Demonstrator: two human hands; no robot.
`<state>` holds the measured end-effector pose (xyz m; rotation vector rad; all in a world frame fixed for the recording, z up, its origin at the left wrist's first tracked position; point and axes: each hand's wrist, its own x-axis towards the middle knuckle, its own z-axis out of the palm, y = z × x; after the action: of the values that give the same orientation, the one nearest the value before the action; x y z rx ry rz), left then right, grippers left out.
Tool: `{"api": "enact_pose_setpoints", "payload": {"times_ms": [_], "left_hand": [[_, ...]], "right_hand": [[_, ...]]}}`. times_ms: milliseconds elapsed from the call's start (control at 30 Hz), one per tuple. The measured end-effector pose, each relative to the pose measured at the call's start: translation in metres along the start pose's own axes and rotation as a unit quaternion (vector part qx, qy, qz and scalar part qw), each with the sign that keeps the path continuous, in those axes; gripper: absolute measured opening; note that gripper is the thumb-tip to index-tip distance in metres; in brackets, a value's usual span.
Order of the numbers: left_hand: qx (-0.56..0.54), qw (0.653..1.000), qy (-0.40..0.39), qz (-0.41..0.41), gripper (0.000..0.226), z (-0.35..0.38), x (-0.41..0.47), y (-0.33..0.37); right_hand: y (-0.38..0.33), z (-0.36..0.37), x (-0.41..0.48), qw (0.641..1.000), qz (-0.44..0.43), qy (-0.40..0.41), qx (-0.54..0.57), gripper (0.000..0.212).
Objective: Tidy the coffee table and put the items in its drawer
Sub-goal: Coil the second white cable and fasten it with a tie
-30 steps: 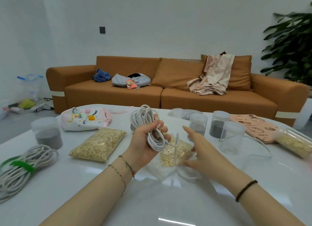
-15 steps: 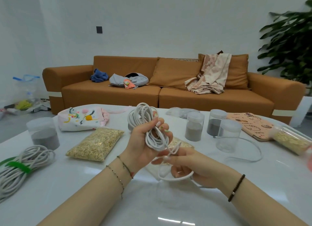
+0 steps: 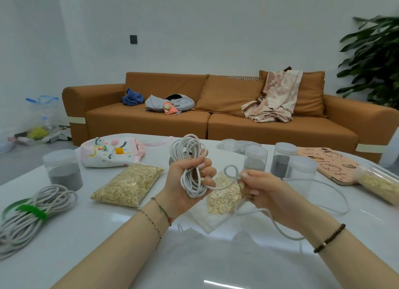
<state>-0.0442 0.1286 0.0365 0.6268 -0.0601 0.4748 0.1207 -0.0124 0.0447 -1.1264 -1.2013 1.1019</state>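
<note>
One white coffee table spreading below, left hand hovering above it, fingers curling round a coiled white cord, right hand just beside, pinching the cord's loose looping end.

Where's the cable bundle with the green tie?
In the head view, the tied bundle lies at the table's far left, just in front of the grey-filled jar.

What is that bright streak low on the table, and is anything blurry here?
Head view: the streak is glare, a light mirrored in the glossy table; the plant at right looks smeared; the wide lens bows the sofa; the left hand, right hand and white cord look fairly sharp.
</note>
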Motion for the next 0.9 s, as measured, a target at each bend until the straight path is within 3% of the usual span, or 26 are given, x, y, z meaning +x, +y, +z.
{"api": "enact_pose_setpoints", "payload": {"times_ms": [200,333,567,667,800,900], "left_hand": [[0.141,0.986,0.077,-0.035,0.015,0.011,0.000,-0.020],[0.261,0.955,0.131,-0.054,0.006,0.014,-0.002,-0.033],[0.243,0.943,0.220,0.056,0.023,0.001,0.006,-0.014],[0.214,0.926,0.283,0.126,0.020,-0.008,0.007,0.007],[0.143,0.918,0.313,0.195,0.017,-0.018,0.005,0.028],[0.120,0.923,0.301,0.207,0.021,-0.015,0.005,0.028]], "right_hand": [[0.005,0.008,0.002,0.994,-0.026,-0.004,-0.107,0.017],[0.006,0.014,0.000,0.981,-0.068,0.005,-0.181,0.016],[0.004,0.025,-0.003,0.928,-0.212,0.044,-0.303,0.011],[0.002,0.024,-0.007,0.903,-0.241,0.051,-0.351,0.013],[0.008,0.026,-0.008,0.889,-0.179,0.034,-0.421,0.014],[0.011,0.030,-0.005,0.906,-0.082,0.036,-0.414,0.017]]}}
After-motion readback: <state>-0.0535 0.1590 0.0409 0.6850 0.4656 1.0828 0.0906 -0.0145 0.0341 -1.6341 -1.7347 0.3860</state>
